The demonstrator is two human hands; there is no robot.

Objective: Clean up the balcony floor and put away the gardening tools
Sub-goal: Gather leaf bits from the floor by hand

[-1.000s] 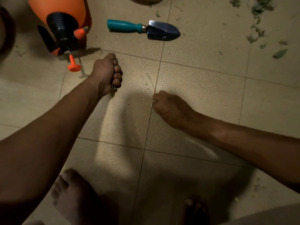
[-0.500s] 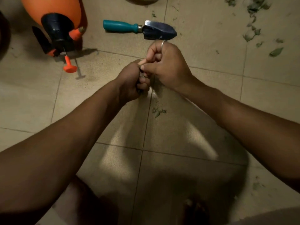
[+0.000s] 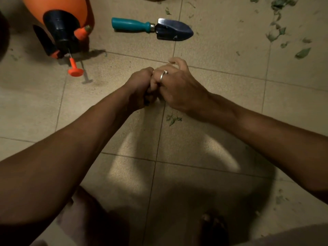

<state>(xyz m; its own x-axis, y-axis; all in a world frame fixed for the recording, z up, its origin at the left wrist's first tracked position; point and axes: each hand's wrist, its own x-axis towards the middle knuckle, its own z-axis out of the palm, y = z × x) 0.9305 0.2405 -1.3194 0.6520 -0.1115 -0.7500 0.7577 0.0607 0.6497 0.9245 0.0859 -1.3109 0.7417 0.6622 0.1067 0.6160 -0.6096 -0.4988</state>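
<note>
The left hand [image 3: 140, 86] is clenched and the right hand [image 3: 179, 86] presses against it with curled fingers; whether they hold anything cannot be determined. The trowel [image 3: 152, 28] lies flat on the floor [image 3: 230, 68] beyond them, with leaf scraps [image 3: 173, 119] near the right wrist.

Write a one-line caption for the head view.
Over the tiled floor the left hand and right hand meet; trowel, orange sprayer and leaf scraps sit beyond.

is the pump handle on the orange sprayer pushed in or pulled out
Pulled out: a thin rod shows bare between the orange knob and the dark cap of the sprayer.
</note>
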